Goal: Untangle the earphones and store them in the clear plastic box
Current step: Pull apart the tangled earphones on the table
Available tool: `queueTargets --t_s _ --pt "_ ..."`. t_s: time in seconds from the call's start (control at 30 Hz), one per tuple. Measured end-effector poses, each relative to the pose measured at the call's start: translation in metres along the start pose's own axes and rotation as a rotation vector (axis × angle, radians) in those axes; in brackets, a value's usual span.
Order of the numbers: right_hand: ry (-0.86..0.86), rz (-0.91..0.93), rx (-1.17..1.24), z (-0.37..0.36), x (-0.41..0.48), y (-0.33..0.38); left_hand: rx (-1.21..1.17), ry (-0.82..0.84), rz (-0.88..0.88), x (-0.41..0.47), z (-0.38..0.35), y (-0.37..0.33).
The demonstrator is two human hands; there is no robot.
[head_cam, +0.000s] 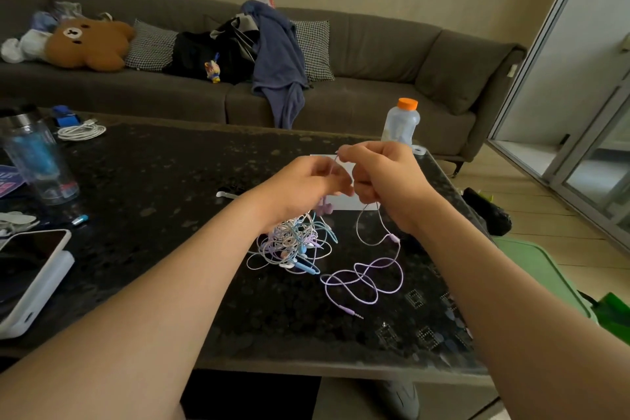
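Both hands are meeting above the far middle of the dark table (153,174). The left hand (303,182) and the right hand (388,177) are curling their fingers and pinching a thin lilac earphone cable (363,278) between them, knuckles nearly touching.

Surroundings, read from the hands:
- At 12 o'clock, a pale bottle with an orange cap (400,123) is standing near the table's far edge.
- At 9 o'clock, a clear tumbler (37,160) is standing upright.
- At 10 o'clock, a coiled white cord (81,130) is lying flat.
- At 8 o'clock, a phone (30,269) is resting on a white block.
- Beyond the table, a grey sofa (375,44) is carrying a bear cushion (88,43) and a blue garment (279,58).

The hands are hiding most of a pale flat rectangle (344,203) on the table; whether it is the box cannot be told. The left wrist is covering the top of the tangled earphones (293,242).

That tangle, at 6 o'clock, is lying as a dense knot of white, blue and lilac strands. The lilac cable is hanging from the right hand and spreading in loose loops at 5 o'clock, apart from the knot, its jack lying free.
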State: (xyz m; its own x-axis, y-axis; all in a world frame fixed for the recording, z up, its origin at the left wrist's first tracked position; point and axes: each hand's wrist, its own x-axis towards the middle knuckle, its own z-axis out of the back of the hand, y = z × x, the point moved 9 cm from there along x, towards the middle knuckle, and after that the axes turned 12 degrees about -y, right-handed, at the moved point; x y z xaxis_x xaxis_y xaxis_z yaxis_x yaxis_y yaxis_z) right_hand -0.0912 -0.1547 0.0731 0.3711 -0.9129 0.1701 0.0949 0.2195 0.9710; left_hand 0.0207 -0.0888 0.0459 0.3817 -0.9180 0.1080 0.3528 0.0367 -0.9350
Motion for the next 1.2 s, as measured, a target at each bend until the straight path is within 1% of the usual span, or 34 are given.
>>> queueTargets --t_s 0.07,0.17,0.33,0.4,0.47,0.53,0.6,0.63,0.67,0.7,0.77,0.83,0.9,1.0,1.03,1.1,1.2 --pt "-0.065 0.025 0.027 0.007 0.0 0.003 0.013 -0.038 0.009 0.002 0.005 0.002" --pt "-0.175 0.036 0.024 0.021 0.001 0.002 -0.049 -0.077 0.044 0.002 0.011 0.0" --pt "-0.259 -0.029 -0.138 0.034 0.011 -0.015 -0.038 -0.132 0.035 0.004 0.024 -0.003" --pt "-0.293 0.004 -0.281 0.039 0.015 -0.017 -0.065 -0.132 0.082 0.005 0.028 0.003" --pt "-0.292 0.096 -0.516 0.04 0.017 -0.016 -0.093 -0.107 0.144 0.004 0.028 0.008" --pt "-0.234 0.173 -0.704 0.032 0.018 -0.021 -0.123 -0.065 0.197 0.002 0.024 0.012" --pt "-0.156 0.182 -0.808 0.02 0.017 -0.031 -0.129 -0.019 0.215 0.0 0.02 0.013" --pt "-0.135 0.191 -0.812 0.014 0.013 -0.029 -0.125 0.002 0.222 -0.001 0.017 0.014" --pt "-0.129 0.215 -0.758 0.008 0.009 -0.024 -0.12 0.016 0.229 -0.002 0.015 0.014" --pt "-0.12 0.23 -0.651 0.002 0.007 -0.016 -0.114 0.019 0.231 -0.002 0.014 0.014" --pt "-0.074 0.204 -0.348 -0.009 0.002 -0.003 -0.106 0.0 0.234 -0.001 0.013 0.013" --pt "-0.014 0.142 -0.169 -0.02 0.0 0.001 -0.114 -0.013 0.23 -0.001 0.014 0.012" --pt "0.016 0.115 -0.186 -0.028 -0.002 -0.004 -0.128 -0.006 0.23 -0.001 0.014 0.013" --pt "0.03 0.149 -0.374 -0.033 0.0 -0.011 -0.116 0.012 0.256 0.0 0.015 0.017" --pt "0.026 0.146 -0.388 -0.032 0.002 -0.012 -0.121 0.006 0.275 0.001 0.017 0.02" --pt "0.005 0.127 -0.321 -0.03 0.008 -0.012 -0.157 0.009 0.314 0.001 0.021 0.024" --pt "-0.066 0.122 -0.255 -0.023 0.014 -0.01 -0.351 0.045 0.349 -0.002 0.023 0.02"
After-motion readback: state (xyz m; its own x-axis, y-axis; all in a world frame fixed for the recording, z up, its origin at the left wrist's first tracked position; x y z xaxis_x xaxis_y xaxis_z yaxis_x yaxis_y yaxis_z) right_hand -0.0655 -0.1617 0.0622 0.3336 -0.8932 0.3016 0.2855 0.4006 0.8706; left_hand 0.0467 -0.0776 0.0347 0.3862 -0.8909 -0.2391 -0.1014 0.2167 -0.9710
